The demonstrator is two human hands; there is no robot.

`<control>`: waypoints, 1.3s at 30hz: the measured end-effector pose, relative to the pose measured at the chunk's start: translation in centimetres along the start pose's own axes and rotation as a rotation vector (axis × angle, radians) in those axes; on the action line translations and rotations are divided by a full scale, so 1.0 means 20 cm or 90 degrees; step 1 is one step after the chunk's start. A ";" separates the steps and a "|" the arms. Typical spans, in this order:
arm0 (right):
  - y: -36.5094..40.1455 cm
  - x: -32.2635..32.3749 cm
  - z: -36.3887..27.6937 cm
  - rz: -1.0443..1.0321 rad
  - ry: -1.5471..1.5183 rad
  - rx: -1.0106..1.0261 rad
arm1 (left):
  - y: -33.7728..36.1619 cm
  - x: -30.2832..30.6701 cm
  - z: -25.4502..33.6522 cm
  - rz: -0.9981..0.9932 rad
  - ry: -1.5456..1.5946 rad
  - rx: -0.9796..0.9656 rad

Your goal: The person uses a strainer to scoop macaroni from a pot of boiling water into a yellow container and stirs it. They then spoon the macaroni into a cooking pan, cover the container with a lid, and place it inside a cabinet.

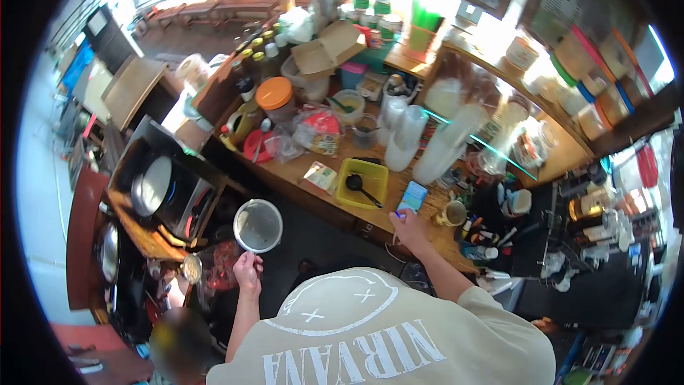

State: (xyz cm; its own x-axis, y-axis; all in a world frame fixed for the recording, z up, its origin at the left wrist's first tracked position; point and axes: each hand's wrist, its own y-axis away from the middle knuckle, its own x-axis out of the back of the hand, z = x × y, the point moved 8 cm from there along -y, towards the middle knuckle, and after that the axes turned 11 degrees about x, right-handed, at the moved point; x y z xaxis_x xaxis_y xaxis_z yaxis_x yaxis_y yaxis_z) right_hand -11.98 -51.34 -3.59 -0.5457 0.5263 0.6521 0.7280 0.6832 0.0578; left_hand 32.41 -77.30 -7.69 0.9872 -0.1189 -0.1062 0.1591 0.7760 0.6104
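My left hand (249, 271) is closed below a round, white-rimmed pan (258, 227) with a greyish inside, holding it over the floor by its near side. The grip itself is partly hidden by my fingers. At the counter's front edge my right hand (408, 229) pinches a small blue object (400, 215), too small to name surely. Just beyond those fingers lies a phone (413, 194) with a lit blue screen. Left of it, a black ladle (362, 189) rests in a yellow square tub (343, 199).
Stacked plastic cups (406, 139) and an orange-lidded jar (275, 93) crowd the wooden counter (296, 175). A glass mug (453, 213) stands near its right end. To the left is a stove with a pan (152, 185). Another person's head (178, 346) shows at lower left.
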 end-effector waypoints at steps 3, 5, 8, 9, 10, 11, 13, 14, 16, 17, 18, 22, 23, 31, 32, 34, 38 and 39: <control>-0.19 -0.18 -0.01 -0.019 0.017 -0.093 | -0.01 0.07 0.08 0.068 -0.086 -0.067; -0.30 -0.32 0.02 -0.043 -0.030 -0.103 | 0.02 0.11 0.19 0.079 -0.215 -0.137; -0.40 -0.47 0.21 -0.044 -0.040 0.028 | -0.02 0.30 0.41 0.153 -0.344 -0.274; -0.42 -0.50 0.24 -0.037 -0.052 0.039 | -0.01 0.36 0.53 0.219 -0.374 -0.337; -0.42 -0.50 0.25 -0.036 -0.059 0.031 | -0.03 0.46 0.63 0.260 -0.363 -0.364; -0.41 -0.50 0.26 -0.035 -0.067 0.022 | -0.05 0.55 0.73 0.294 -0.354 -0.391; -0.42 -0.53 0.38 -0.032 -0.100 -0.012 | -0.02 0.71 1.04 0.418 -0.380 -0.443; -0.44 -0.57 0.54 -0.027 -0.123 -0.026 | -0.10 0.84 1.16 0.460 -0.395 -0.467; -0.49 -0.63 0.84 -0.030 -0.130 0.018 | -0.27 1.09 1.42 0.584 -0.474 -0.481; -0.45 -0.60 0.75 -0.022 -0.151 -0.033 | -0.36 1.18 1.55 0.663 -0.538 -0.469; -0.41 -0.58 0.63 -0.009 -0.181 -0.088 | -0.44 1.23 1.67 0.698 -0.582 -0.440; -0.24 -0.54 0.29 0.101 -0.323 -0.265 | -0.94 1.48 2.01 0.729 -0.751 -0.295; -0.21 -0.53 0.22 0.137 -0.339 -0.285 | -1.07 1.52 2.03 0.698 -0.783 -0.237; 0.01 -0.48 -0.30 0.360 -0.395 -0.315 | -1.73 1.53 2.08 0.488 -0.744 -0.243; 0.03 -0.48 -0.14 0.366 -0.392 -0.322 | -1.78 1.55 2.06 0.480 -0.750 -0.242; -0.03 -0.41 -0.01 0.288 -0.144 -0.138 | -1.71 1.46 2.09 0.438 -0.739 -0.290; -0.14 -0.43 -0.40 0.321 -0.146 -0.128 | -1.64 1.39 2.08 0.395 -0.815 -0.344; -0.19 -0.48 -0.59 0.310 -0.273 -0.138 | -1.61 1.39 2.10 0.396 -0.817 -0.342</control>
State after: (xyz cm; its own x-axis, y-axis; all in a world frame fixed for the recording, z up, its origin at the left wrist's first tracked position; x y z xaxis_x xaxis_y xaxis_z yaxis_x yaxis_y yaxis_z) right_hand -4.62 -64.89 -1.08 -0.2180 0.9327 0.2872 0.9746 0.2236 0.0135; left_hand 55.23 -131.55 2.66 0.2801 0.0798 0.9566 -0.0149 0.9968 -0.0788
